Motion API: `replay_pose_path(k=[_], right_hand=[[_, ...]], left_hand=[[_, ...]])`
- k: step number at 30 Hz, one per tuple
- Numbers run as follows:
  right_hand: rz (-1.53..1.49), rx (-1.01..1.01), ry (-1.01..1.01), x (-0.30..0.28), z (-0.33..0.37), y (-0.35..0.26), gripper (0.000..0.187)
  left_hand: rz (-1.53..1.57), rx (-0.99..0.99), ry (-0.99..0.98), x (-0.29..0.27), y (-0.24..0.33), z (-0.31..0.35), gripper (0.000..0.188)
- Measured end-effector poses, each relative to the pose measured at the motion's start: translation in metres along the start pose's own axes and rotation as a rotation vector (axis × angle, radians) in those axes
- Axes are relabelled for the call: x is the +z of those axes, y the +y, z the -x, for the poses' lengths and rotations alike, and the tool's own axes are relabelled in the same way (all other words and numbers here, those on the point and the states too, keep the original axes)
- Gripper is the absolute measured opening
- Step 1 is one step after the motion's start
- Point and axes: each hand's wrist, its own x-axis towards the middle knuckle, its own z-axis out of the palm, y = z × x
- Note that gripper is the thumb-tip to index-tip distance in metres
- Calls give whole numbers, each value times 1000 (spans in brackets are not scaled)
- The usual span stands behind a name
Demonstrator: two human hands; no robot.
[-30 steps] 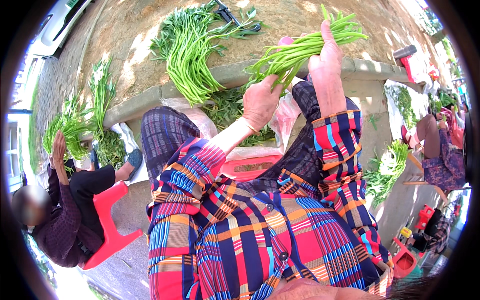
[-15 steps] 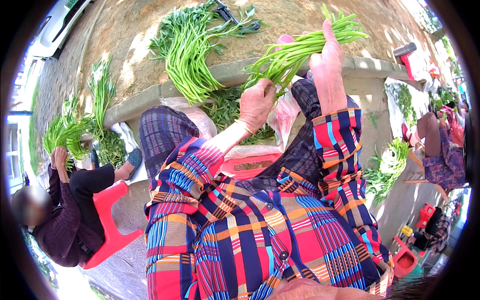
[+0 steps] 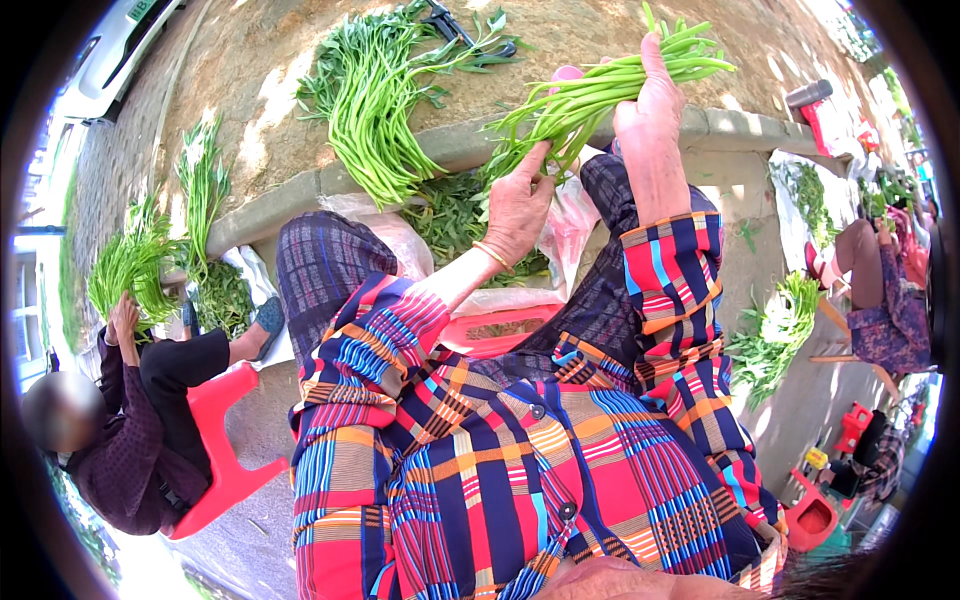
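Note:
My right hand (image 3: 652,112) is closed round a bundle of leafy green vegetable stems (image 3: 610,88), its thumb pointing up along them. The bundle slants down to the left, towards its leafy end. There my left hand (image 3: 518,208), with a thin bangle at the wrist, has its index finger and thumb on the leaves; the other fingers are curled. Below my hands, cut leaves (image 3: 450,228) lie on pale plastic sheeting (image 3: 395,235) between my knees. A large pile of the same stems (image 3: 375,115) rests across the kerb ahead, left of my hands.
A stone kerb (image 3: 280,203) crosses in front of me. A red plastic stool (image 3: 505,325) stands between my legs. To the left, a person (image 3: 140,430) on a red stool (image 3: 225,440) handles similar greens. More greens (image 3: 775,335) and another seated person (image 3: 890,300) are at right.
My left hand has turned slightly at the leafy end, its index finger now straighter and reaching upward. My right hand and the bundle have shifted only a little.

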Motion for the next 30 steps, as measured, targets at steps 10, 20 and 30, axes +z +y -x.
replay_pose_path(k=[10, 20, 30], right_hand=[[3, 60, -27, -1, 3, 1, 33], [-1, 51, 23, -2, 1, -13, 33], [-25, 38, 6, -8, -11, -12, 46]], left_hand=[[180, 10, -125, -5, 1, -3, 20], [608, -440, -462, -40, 46, 10, 17], [215, -310, -504, -69, 50, -4, 28]])
